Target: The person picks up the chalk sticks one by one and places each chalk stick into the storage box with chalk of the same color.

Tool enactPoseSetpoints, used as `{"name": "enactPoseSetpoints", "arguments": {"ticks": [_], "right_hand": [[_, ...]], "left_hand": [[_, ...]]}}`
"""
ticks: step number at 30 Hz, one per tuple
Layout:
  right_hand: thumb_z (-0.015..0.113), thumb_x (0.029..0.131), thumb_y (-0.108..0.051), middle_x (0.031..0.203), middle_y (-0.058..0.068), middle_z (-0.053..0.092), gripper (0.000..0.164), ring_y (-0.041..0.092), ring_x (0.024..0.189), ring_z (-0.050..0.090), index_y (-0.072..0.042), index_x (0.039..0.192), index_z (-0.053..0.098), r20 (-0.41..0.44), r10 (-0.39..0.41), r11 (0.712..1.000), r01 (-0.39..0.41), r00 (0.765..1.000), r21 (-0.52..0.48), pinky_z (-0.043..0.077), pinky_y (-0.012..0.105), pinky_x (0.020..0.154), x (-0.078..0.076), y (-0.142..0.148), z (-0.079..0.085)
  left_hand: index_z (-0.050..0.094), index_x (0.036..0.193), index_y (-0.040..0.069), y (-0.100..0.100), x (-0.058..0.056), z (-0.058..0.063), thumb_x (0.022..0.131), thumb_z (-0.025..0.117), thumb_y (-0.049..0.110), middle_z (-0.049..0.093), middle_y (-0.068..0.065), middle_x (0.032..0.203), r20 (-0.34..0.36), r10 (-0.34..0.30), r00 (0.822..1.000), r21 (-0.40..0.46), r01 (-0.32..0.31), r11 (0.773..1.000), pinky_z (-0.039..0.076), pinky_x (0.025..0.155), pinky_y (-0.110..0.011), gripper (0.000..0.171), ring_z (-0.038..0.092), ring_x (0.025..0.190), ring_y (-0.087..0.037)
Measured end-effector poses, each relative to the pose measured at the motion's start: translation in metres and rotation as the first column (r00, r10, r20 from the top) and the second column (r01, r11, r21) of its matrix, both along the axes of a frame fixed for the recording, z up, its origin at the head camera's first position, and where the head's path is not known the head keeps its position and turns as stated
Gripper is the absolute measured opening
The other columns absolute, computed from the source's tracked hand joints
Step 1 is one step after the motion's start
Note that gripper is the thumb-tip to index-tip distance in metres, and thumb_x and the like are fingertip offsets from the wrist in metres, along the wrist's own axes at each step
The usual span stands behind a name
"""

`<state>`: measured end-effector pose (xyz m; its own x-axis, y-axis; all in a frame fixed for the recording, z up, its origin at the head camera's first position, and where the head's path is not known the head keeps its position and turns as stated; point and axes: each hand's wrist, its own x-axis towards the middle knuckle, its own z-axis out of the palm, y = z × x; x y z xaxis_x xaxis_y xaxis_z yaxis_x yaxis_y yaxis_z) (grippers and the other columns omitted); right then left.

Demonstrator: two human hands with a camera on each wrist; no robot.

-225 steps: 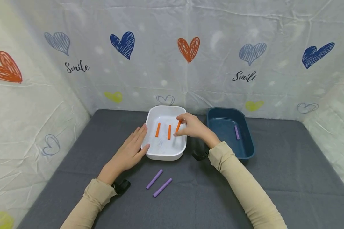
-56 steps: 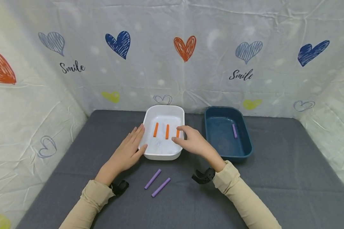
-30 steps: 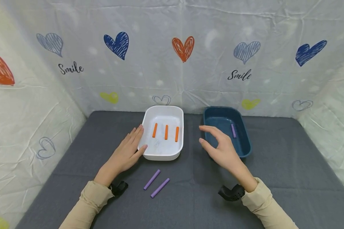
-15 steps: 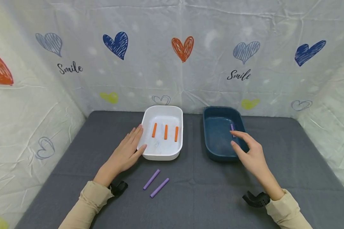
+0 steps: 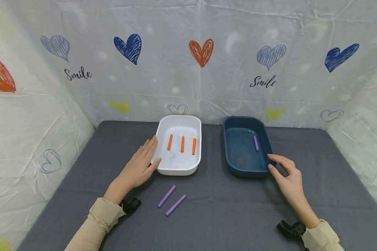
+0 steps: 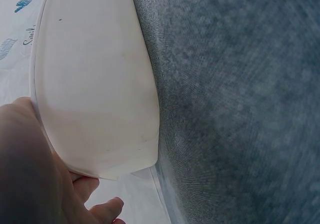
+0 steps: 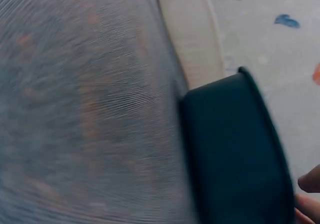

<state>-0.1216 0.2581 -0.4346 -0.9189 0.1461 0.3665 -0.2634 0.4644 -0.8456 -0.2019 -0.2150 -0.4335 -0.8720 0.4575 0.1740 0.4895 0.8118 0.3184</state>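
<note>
My left hand (image 5: 139,165) rests with straight fingers along the left rim of the white tray (image 5: 177,172). In the left wrist view the thumb side lies against that tray's wall (image 6: 95,78). Three short orange sticks, a left (image 5: 170,142), a middle (image 5: 182,144) and a right one (image 5: 193,146), lie inside it in a row. My right hand (image 5: 290,181) holds no stick; its thumb and index fingertips are parted at the front right rim of the dark blue tray (image 5: 245,171). One purple stick (image 5: 256,143) lies in the blue tray.
Two purple sticks, one nearer the tray (image 5: 167,196) and one nearer me (image 5: 176,205), lie slanted on the grey tablecloth (image 5: 220,223). A white curtain with printed hearts (image 5: 176,52) stands behind the trays. Each wrist wears a black camera mount.
My right hand has let go of the right orange stick in the white tray and moved right, over the blue tray, to its front right rim. The left hand has stayed put.
</note>
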Motion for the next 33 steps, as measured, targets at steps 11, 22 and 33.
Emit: {"name": "enactPoseSetpoints", "arguments": {"ticks": [11, 22, 33], "right_hand": [[0.061, 0.091, 0.013, 0.126, 0.022, 0.062, 0.029, 0.016, 0.122, 0.05, 0.008, 0.118, 0.068, -0.244, 0.02, 0.999, -0.029, 0.97, -0.033, 0.04, 0.016, 0.102, -0.005, -0.002, -0.026], [0.065, 0.088, 0.01, 0.124, 0.016, 0.067, 0.03, 0.039, 0.124, 0.051, 0.005, 0.117, 0.071, -0.373, 0.018, 0.992, 0.031, 0.928, 0.125, 0.034, 0.026, 0.11, -0.012, 0.005, -0.04], [0.064, 0.084, 0.013, 0.113, 0.022, 0.07, 0.028, 0.036, 0.118, 0.06, 0.007, 0.11, 0.073, -0.519, 0.102, 0.968, 0.036, 0.849, 0.25, 0.039, 0.04, 0.111, -0.017, 0.004, -0.042]], "left_hand": [[0.008, 0.159, 0.004, 0.002, -0.001, 0.0, 0.107, 0.037, 0.041, 0.004, -0.009, 0.167, 0.01, -0.004, 1.0, 0.01, 0.004, 1.0, 0.014, 0.119, -0.057, 0.071, 0.008, 0.151, -0.036], [0.01, 0.159, 0.002, 0.001, 0.0, -0.001, 0.107, 0.038, 0.04, 0.007, -0.011, 0.166, -0.02, -0.013, 1.0, 0.034, 0.014, 0.999, 0.016, 0.117, -0.058, 0.07, 0.012, 0.15, -0.038], [0.01, 0.159, 0.001, 0.002, 0.0, 0.0, 0.107, 0.037, 0.04, 0.007, -0.012, 0.166, -0.014, -0.01, 1.0, 0.03, 0.011, 1.0, 0.016, 0.118, -0.057, 0.07, 0.013, 0.149, -0.04]]}}
